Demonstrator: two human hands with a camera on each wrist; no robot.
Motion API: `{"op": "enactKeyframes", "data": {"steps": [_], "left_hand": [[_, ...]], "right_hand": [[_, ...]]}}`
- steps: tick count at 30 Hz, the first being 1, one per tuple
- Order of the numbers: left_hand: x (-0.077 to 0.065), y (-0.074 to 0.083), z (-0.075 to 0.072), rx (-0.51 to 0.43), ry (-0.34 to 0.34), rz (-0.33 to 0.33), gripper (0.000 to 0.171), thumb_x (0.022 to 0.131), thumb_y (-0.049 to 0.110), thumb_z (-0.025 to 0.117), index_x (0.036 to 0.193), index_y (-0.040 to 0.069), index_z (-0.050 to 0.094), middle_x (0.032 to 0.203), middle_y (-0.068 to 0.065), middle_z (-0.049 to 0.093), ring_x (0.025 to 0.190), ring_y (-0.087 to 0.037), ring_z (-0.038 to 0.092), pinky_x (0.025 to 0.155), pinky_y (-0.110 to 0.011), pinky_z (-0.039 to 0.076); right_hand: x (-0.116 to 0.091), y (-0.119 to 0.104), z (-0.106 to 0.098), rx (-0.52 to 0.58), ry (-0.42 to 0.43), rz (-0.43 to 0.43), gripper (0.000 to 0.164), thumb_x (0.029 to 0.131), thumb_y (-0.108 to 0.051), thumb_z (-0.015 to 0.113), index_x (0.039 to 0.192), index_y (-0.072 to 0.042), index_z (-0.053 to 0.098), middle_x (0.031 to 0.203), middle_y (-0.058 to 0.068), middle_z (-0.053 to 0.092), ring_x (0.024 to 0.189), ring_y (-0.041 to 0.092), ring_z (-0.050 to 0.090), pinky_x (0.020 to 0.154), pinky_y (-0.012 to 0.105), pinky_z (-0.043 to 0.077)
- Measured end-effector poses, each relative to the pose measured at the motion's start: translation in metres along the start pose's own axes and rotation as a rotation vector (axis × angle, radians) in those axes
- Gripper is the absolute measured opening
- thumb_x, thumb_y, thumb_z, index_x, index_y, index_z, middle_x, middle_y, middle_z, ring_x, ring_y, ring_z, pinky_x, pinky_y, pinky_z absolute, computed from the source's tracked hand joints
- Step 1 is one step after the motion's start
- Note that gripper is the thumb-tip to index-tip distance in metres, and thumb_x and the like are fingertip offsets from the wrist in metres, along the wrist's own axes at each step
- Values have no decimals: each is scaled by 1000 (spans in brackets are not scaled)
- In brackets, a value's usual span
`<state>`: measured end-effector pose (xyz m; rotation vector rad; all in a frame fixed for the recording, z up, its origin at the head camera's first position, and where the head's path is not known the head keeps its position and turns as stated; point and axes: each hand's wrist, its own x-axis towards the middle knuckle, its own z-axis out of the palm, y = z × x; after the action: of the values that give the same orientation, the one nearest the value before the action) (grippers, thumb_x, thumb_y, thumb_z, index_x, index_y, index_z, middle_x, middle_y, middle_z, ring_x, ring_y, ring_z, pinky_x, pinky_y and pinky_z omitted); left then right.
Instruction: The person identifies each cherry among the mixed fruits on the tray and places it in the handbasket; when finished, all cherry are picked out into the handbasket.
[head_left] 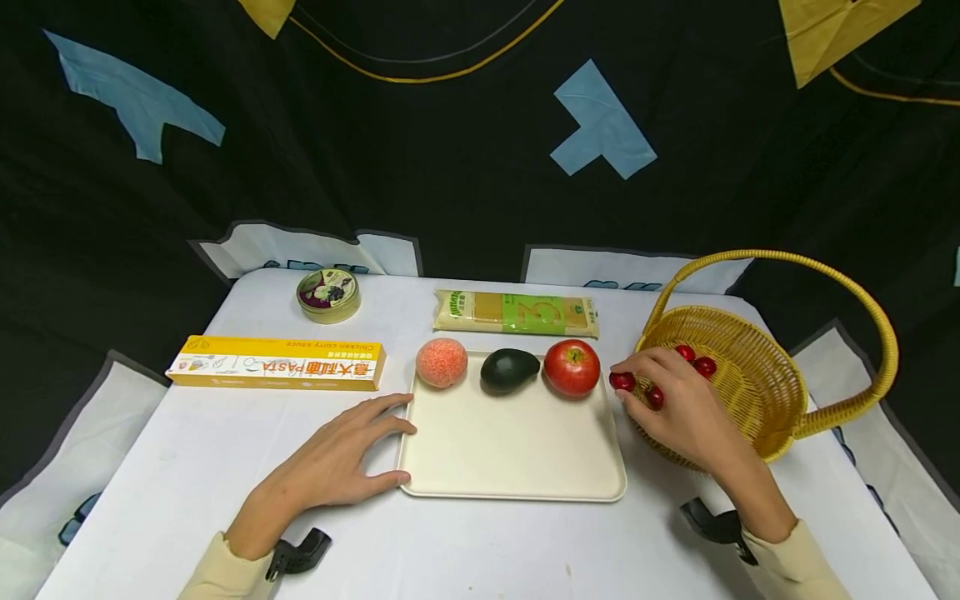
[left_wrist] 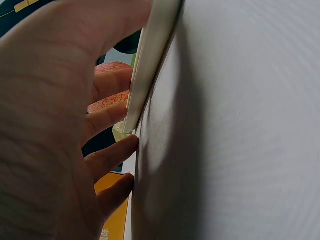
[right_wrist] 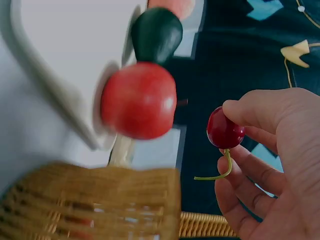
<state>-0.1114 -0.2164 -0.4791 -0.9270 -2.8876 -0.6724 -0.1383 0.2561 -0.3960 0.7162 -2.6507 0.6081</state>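
My right hand (head_left: 686, 408) pinches a dark red cherry (right_wrist: 224, 129) between thumb and fingertips, just past the near-left rim of the wicker basket (head_left: 780, 367). A curved green stem hangs from that cherry in the right wrist view. Several more cherries (head_left: 704, 367) lie inside the basket, partly hidden by the hand. To the left, a cream tray (head_left: 517, 454) carries a peach-like fruit (head_left: 442, 363), a dark green avocado (head_left: 508, 371) and a red apple (head_left: 572, 368) along its far side. My left hand (head_left: 337, 458) rests at the tray's left edge, fingers spread and fingertips at the rim.
Behind the tray lies a pack of pasta (head_left: 517, 313). A yellow pasta box (head_left: 277, 363) sits to the left, with a round tin (head_left: 328, 295) beyond it. The basket's tall handle (head_left: 885, 333) arches out to the right. A black curtain (head_left: 450, 167) hangs behind the white table.
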Motion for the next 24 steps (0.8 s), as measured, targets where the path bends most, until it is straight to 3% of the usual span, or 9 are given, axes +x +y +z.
{"op": "enactKeyframes", "data": {"steps": [5,13,18,24], "left_hand": [[0,0,-1,-6,-1,-4,50,88,54,85,130,30,71,166,0,47,148,-33,51,116,-59,45],[1,2,-1,-5,0,-1,50,88,55,85,130,31,71,166,1,48,148,-32,50,116,-58,46],[0,2,-1,-3,2,-3,50,88,55,85,129,31,72,166,0,48,148,-32,51,115,-59,46],[0,1,-2,-7,-19,-17,53,88,58,84,131,31,71,167,2,46,149,-30,49,117,-57,45]], "right_hand": [[-5,13,-7,-10,9,55,34,86,-6,89,117,-11,76,119,9,71,110,30,65,86,55,63],[-21,34,-12,-90,10,158,38,86,-10,90,121,-11,76,120,12,71,102,31,65,79,55,62],[-28,45,-13,-93,-18,200,42,84,-10,91,123,-7,75,120,20,70,101,39,66,80,63,62],[-31,58,-11,-110,-70,226,42,84,-10,92,122,-5,75,119,24,70,96,40,68,78,63,62]]}}
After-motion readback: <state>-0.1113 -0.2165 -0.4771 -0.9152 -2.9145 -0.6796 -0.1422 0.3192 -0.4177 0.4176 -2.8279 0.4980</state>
